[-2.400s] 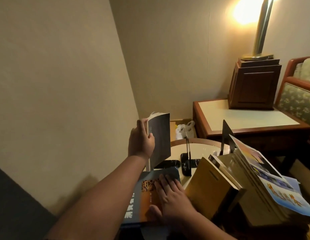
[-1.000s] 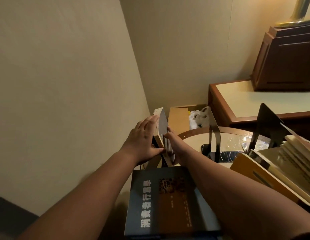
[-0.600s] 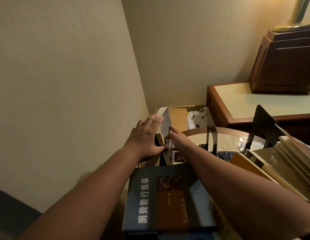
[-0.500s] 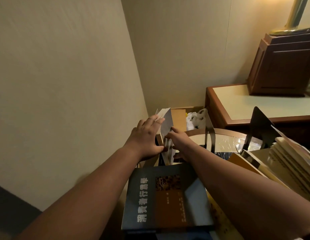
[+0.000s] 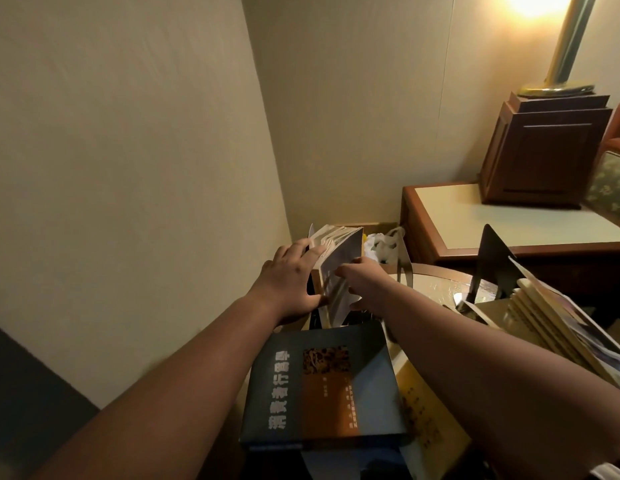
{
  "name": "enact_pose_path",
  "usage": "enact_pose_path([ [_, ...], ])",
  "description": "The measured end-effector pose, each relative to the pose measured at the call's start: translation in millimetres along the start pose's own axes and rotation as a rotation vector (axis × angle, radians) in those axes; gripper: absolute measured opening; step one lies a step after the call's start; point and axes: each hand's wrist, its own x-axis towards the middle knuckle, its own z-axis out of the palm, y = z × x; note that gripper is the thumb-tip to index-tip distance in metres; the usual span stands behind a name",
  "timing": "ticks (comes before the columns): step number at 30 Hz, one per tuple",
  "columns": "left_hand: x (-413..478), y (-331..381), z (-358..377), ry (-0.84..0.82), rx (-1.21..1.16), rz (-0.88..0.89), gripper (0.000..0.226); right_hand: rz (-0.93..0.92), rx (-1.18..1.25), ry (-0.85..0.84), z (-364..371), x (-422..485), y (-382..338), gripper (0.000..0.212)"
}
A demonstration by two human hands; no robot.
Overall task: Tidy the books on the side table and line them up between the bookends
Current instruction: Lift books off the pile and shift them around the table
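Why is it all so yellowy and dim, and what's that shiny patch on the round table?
Head view: one lit lamp at top right blows out white-yellow, leaving the flat dark book dim; head view: the glossy top of the round table mirrors that light as glare; head view: the wide lens bows the wall corner.

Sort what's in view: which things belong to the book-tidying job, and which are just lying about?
Job: grey book between left hand and right hand; dark book lying flat; leaning books; thin bookend; dark bookend; side table.
Lying about: lamp, wooden box, white bag, square table.
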Motion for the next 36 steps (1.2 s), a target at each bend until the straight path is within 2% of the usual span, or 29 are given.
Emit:
enact_pose_path([
  [9,-61.6,35.6,14.2,0.083,-0.223,0.006,0.092,-0.134,-0.104,0.017,-19.3,-45.4,5.2,0.032],
  [12,-85.8,57.2,35.7,-0.013,-0.217,-0.038,0.089,-0.279,-0.237,0.028,-37.6,-73.8,11.3,0.037],
  [15,-105.3,81.1,54.5,-0.205,-0.181,-0.054,0.082,-0.414,-0.425,0.061,-63.7,-117.5,13.7,0.045],
  [19,-117.3,101.5,67.1,-0.343,-0.103,-0.094,0.068,-0.603,-0.493,0.116,-103.5,-171.9,9.7,0.028],
  [22,-118.4,103.3,74.7,-0.354,-0.094,-0.124,0.065,-0.781,-0.492,0.209,-136.3,-201.7,6.4,0.020],
  [24,-119.4,104.7,78.4,-0.342,-0.095,-0.124,0.065,-0.842,-0.476,0.347,-161.2,-213.9,9.0,0.019],
  [26,-120.8,106.4,78.8,-0.331,-0.088,-0.123,0.064,-0.796,-0.454,0.496,-188.4,-215.9,17.1,0.021],
  [28,-122.0,107.9,78.0,-0.325,-0.086,-0.123,0.064,-0.656,-0.495,0.573,-215.5,-209.7,31.4,0.023],
  [30,-122.9,109.2,76.6,-0.317,-0.083,-0.120,0.064,-0.448,-0.579,0.541,-236.3,-201.6,49.1,0.029],
  [33,-123.8,111.2,75.8,-0.329,-0.084,-0.115,0.063,-0.169,-0.646,0.455,-253.1,-194.6,72.9,0.050],
  [36,-124.3,111.9,76.5,-0.317,-0.083,-0.109,0.063,-0.040,-0.658,0.354,-260.7,-190.1,87.6,0.068],
])
